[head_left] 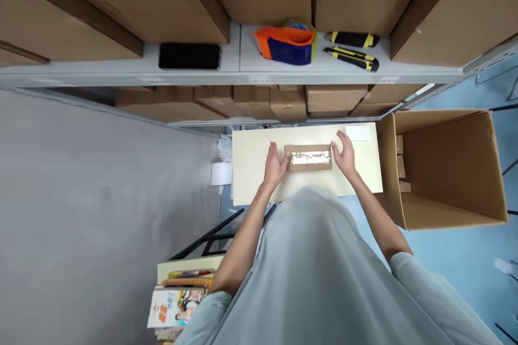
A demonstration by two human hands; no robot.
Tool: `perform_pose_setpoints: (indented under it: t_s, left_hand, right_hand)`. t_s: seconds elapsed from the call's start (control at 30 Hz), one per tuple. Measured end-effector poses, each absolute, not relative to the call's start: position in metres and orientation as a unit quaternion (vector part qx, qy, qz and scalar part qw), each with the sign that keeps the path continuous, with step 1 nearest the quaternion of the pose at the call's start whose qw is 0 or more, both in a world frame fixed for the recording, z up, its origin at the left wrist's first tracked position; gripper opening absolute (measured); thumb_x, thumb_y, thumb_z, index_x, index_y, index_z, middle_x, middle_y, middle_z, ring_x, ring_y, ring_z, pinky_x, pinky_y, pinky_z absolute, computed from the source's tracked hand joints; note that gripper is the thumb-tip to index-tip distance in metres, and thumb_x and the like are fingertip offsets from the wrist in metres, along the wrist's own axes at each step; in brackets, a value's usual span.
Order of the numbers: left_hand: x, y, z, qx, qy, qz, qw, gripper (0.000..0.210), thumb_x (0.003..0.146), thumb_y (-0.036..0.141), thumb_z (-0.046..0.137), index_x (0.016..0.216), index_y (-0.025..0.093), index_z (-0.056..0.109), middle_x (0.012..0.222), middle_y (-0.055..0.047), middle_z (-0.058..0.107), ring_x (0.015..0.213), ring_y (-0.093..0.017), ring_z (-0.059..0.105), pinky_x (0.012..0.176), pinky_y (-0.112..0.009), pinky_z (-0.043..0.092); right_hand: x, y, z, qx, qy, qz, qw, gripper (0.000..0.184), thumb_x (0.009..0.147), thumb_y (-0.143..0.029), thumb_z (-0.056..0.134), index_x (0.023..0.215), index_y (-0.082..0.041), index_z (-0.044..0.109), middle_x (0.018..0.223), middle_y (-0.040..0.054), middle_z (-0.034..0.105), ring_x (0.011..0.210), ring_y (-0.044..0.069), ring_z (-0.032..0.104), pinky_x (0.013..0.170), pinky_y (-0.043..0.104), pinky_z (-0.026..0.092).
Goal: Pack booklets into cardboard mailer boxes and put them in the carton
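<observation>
Head view. Far left, low: a pile of magazines point(176, 307), the front one jutting out; judged liable to slide if the left elbow, close by, swings back. Above, on the shelf point(133, 78), a dark phone-like slab point(189, 56) lies near the front lip; a careless reach up there could knock it off. A white roll point(221, 173) sits just beyond the table's left end.

Left hand point(275, 164): fingers extended, not wrapped round anything, thumb at the left end of the small carton point(307, 167). Carton lies flat on the pale table point(247, 172), between the two hands. Light push from one side only might skew it. Shiny tape point(311, 158) runs along its top; glare hides whether it is stuck flat. Any loose edge could lift or catch a finger.

Above it on the shelf, an orange-and-blue tape dispenser point(289, 53).

Right hand point(343, 155): fingers spread, holding nothing, thumb just beside the carton's right end; contact cannot be told. Two cutters point(352, 39) on the shelf; blade exposure unclear, a nick possible if grabbed blind.

White slip point(358, 133) near the right fingers, easily brushed askew. Far right, large open-topped box point(453, 167), smaller boxes point(400, 166) inside; a bump from the right forearm could shift it.
</observation>
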State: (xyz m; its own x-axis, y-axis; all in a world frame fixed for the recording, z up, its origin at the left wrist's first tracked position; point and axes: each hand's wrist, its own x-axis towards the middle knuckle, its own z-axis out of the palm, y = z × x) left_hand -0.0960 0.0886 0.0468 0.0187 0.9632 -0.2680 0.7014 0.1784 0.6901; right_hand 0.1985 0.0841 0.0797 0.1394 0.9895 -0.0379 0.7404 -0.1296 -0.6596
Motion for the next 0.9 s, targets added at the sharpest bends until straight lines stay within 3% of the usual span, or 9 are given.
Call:
perform_pose_setpoints:
  t_s: [0.13,0.3,0.4,0.5,0.6,0.7,0.9]
  left_hand:
    - [-0.083,0.046,0.021,0.568,0.702,0.161,0.397,0.1,0.105,0.071,0.049,0.176,0.004,0.027,0.181,-0.03,0.034,0.171,-0.038,0.035,0.14,-0.052,0.031]
    - [-0.062,0.046,0.021,0.572,0.703,0.183,0.38,0.095,0.105,0.063,0.054,0.177,0.01,0.023,0.185,-0.023,0.027,0.174,-0.032,0.028,0.142,-0.045,0.027]
    - [-0.054,0.054,0.025,0.557,0.717,0.179,0.38,0.088,0.103,0.057,0.061,0.172,0.011,0.033,0.18,-0.023,0.041,0.168,-0.034,0.04,0.138,-0.046,0.036]
    - [-0.051,0.063,0.03,0.525,0.732,0.16,0.402,0.07,0.1,0.054,0.067,0.156,0.016,0.051,0.16,-0.02,0.065,0.148,-0.034,0.064,0.124,-0.047,0.053]
    - [-0.048,0.07,0.036,0.49,0.745,0.136,0.431,0.059,0.096,0.057,0.074,0.14,0.021,0.058,0.143,-0.015,0.075,0.132,-0.033,0.073,0.114,-0.045,0.059]
    - [-0.041,0.072,0.039,0.468,0.758,0.134,0.435,0.067,0.089,0.062,0.084,0.137,0.023,0.057,0.147,-0.015,0.073,0.134,-0.033,0.072,0.114,-0.044,0.058]
    - [-0.033,0.075,0.032,0.441,0.786,0.112,0.418,0.082,0.078,0.071,0.091,0.133,0.022,0.056,0.142,-0.019,0.074,0.134,-0.038,0.072,0.109,-0.045,0.059]
  right_hand:
    - [0.189,0.024,0.048,-0.765,-0.516,0.3,0.242,0.071,0.115,-0.048,0.024,0.168,-0.006,0.046,0.173,0.0251,0.051,0.164,0.03,0.047,0.133,0.054,0.042]
    - [0.169,0.011,0.048,-0.762,-0.507,0.352,0.197,0.071,0.115,-0.043,0.02,0.177,-0.013,0.036,0.174,0.0172,0.053,0.159,0.03,0.054,0.127,0.051,0.049]
    - [0.161,0.015,0.048,-0.762,-0.504,0.376,0.155,0.071,0.117,-0.044,0.017,0.18,-0.013,0.03,0.165,0.0177,0.062,0.143,0.031,0.069,0.116,0.044,0.058]
    - [0.159,0.022,0.045,-0.768,-0.493,0.382,0.143,0.072,0.118,-0.048,0.021,0.181,-0.012,0.024,0.165,0.0174,0.063,0.139,0.031,0.071,0.111,0.04,0.059]
    - [0.156,0.029,0.042,-0.771,-0.483,0.387,0.149,0.079,0.116,-0.057,0.036,0.18,-0.011,0.025,0.169,0.0189,0.058,0.151,0.033,0.063,0.116,0.041,0.056]
    - [0.152,0.036,0.039,-0.777,-0.472,0.393,0.138,0.087,0.113,-0.064,0.043,0.178,-0.01,0.025,0.166,0.0219,0.06,0.153,0.035,0.061,0.118,0.042,0.055]
    - [0.15,0.043,0.029,-0.783,-0.445,0.418,0.12,0.076,0.113,-0.068,0.042,0.169,-0.016,0.04,0.148,0.0179,0.075,0.134,0.032,0.075,0.107,0.04,0.06]
